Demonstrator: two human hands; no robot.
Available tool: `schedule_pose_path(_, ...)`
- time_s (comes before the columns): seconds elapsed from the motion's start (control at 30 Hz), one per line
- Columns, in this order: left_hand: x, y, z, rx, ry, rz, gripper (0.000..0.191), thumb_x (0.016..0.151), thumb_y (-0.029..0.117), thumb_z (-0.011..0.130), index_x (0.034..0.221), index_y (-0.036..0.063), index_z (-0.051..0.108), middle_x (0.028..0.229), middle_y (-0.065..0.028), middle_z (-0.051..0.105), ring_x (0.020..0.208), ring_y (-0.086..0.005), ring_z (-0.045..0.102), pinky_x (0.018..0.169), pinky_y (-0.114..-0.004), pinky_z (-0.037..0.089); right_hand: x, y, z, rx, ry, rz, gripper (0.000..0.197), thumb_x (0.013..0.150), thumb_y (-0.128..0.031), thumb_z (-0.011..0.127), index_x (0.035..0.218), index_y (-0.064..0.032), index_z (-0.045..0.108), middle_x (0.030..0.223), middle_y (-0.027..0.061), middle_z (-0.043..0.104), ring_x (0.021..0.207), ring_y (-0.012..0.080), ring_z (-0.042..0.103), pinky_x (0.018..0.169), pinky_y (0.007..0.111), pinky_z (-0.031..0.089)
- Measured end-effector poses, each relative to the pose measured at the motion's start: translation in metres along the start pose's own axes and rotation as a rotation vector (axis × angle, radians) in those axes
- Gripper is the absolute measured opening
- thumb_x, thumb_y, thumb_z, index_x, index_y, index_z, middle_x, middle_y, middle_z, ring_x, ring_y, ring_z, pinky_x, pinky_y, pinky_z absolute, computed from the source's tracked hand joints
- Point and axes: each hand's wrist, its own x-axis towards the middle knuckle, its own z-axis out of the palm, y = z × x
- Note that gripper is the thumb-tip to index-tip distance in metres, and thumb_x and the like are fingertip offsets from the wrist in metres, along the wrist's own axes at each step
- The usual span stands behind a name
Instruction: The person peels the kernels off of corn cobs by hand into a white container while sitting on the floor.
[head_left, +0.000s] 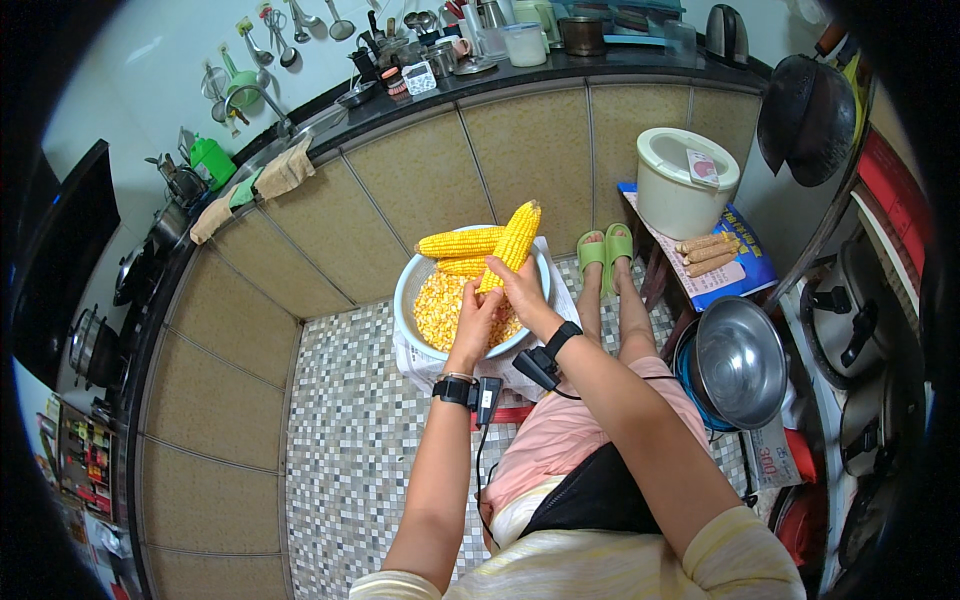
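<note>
My right hand (523, 289) is wrapped around an ear of yellow corn (519, 234), which tilts up and away to the right. At its lower end, the fingers and thumb of my left hand (475, 319) press on the same ear. Both hands are over a pale blue plastic basin (403, 300). Loose corn kernels (439, 307) fill its lower part. Two more ears lie at the far side, an upper whole ear (459, 241) and a lower ear (460, 265) partly hidden behind my right hand.
Several bare cobs (709, 253) lie on a low stand (694, 296) at the right, beside a lidded cream bucket (679, 187). Nearer me leans a steel bowl (741, 364). Paper (420, 360) lies under the basin. Cabinets (420, 172) and a dark counter (630, 66) run behind.
</note>
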Motion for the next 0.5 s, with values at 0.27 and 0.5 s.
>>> schedule_pose_path(0.27, 0.005, -0.011, -0.011, -0.268, -0.123, -0.205, 0.05, 0.094, 0.048, 0.031, 0.127, 0.0104, 0.033, 0.085, -0.0114, 0.058, 0.065, -0.0165, 0.057, 0.065, -0.028, 0.05, -0.001, 0.0, 0.002, 0.045, 0.043, 0.107, 0.051, 0.081, -0.029, 0.065, 0.109, -0.0026, 0.032, 0.086, 0.0111, 0.053, 0.049, 0.0131, 0.051, 0.031, 0.026, 0.038)
schedule_pose_path(0.5, -0.001, 0.002, -0.002, -0.286, -0.072, -0.172, 0.05, 0.092, 0.022, 0.044, 0.133, 0.0068, 0.02, 0.079, -0.0056, 0.049, 0.066, -0.0142, 0.053, 0.065, -0.03, 0.051, -0.011, -0.022, 0.004, -0.031, 0.026, 0.206, 0.05, 0.082, -0.032, 0.062, 0.102, -0.0027, 0.028, 0.064, 0.0111, 0.05, 0.029, 0.0154, 0.042, 0.023, 0.029, 0.033)
